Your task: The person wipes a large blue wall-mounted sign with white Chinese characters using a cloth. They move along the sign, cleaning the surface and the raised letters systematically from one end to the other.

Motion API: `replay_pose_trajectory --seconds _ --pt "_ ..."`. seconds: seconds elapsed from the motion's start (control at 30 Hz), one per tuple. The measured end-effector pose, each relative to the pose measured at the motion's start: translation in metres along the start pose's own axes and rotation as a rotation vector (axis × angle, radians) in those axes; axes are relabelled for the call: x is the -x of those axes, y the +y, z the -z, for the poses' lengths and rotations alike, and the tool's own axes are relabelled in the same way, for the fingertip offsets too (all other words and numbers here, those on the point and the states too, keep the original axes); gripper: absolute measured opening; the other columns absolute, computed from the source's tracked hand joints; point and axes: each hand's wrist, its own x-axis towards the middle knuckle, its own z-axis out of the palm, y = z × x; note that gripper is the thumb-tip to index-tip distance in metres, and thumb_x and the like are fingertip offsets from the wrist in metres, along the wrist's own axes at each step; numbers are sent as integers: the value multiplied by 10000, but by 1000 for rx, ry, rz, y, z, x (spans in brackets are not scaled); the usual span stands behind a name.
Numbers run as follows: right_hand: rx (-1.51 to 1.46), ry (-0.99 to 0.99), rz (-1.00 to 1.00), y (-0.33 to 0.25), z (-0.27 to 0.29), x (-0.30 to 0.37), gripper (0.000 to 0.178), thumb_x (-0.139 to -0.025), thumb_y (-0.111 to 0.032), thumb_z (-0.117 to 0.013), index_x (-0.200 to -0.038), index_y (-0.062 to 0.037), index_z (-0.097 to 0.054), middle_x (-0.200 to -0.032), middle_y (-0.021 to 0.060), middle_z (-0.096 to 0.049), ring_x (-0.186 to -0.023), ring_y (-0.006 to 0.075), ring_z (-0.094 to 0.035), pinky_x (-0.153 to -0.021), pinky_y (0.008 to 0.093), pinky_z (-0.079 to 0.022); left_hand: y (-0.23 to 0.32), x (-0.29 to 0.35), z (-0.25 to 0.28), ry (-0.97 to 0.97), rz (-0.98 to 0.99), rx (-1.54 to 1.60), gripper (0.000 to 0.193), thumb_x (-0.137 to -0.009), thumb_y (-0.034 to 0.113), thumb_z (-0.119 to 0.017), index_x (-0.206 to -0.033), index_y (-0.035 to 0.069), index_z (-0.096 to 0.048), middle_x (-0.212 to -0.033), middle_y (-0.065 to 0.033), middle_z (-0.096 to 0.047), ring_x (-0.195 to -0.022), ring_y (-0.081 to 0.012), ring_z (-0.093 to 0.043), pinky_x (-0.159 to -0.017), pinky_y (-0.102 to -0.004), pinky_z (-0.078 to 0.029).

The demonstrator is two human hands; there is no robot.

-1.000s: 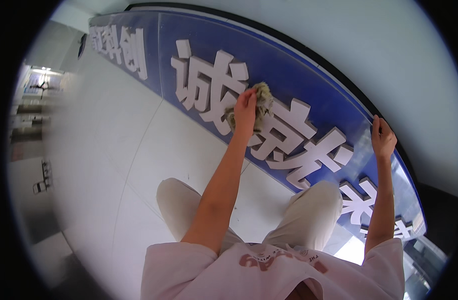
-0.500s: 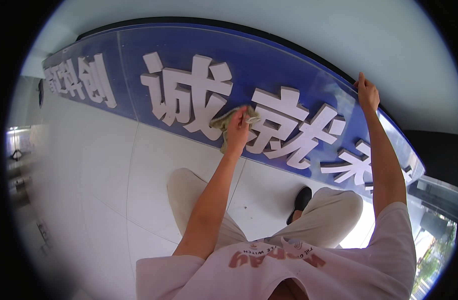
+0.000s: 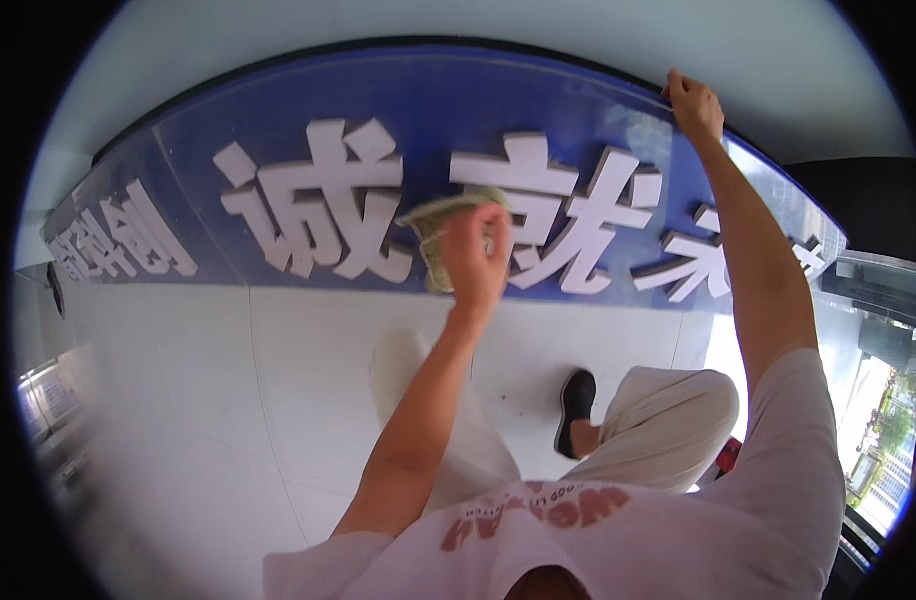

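A long blue sign board [image 3: 428, 90] with thick white raised characters [image 3: 313, 200] stretches across the view. My left hand [image 3: 475, 258], blurred by motion, holds a crumpled greenish cloth [image 3: 433, 225]. The cloth lies against the board in the gap between two large characters and covers part of the right one [image 3: 523, 170]. My right hand [image 3: 696, 108] is curled over the board's dark far edge toward the right, its fingertips partly hidden behind that edge.
Pale tiled floor [image 3: 288, 400] lies below the board, with my black shoe [image 3: 576, 412] on it. A pale wall [image 3: 378, 20] rises beyond the far edge. A dark object [image 3: 858, 205] stands at the right, above a bright window [image 3: 888, 420].
The whole view has shifted, so the board sits more level and further left. My left hand still has the cloth between the same two characters; my right hand keeps its hold on the far edge.
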Motion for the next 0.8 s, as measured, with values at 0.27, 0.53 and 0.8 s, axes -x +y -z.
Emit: replay_pose_trajectory --seconds 0.27,0.53,0.8 --pt "47 -13 35 7 -3 2 478 -930 -525 -448 -947 -144 -737 -986 114 -717 -1008 300 -658 -888 395 -500 0 1 -31 -663 -418 -448 608 -822 92 -632 -1398 150 -444 -1232 -30 -609 -976 -236 -601 -838 -428 -453" --pt "-76 143 47 0 -7 4 430 -865 -403 -476 -809 -60 -730 -897 227 -687 -899 414 -654 -859 486 -502 -4 -14 -25 -874 -664 -808 624 -871 95 -542 -1466 142 -360 -1398 -76 -500 -509 -194 -650 -457 -297 -524" --pt "-66 107 41 0 -8 8 426 -867 -418 -494 -852 -68 -737 -931 214 -696 -920 402 -660 -870 501 -505 -33 -35 42 -847 -288 -633 773 -851 76 -573 -1532 252 -251 -1330 -194 -495 -708 -294 -670 -523 -366 -548"
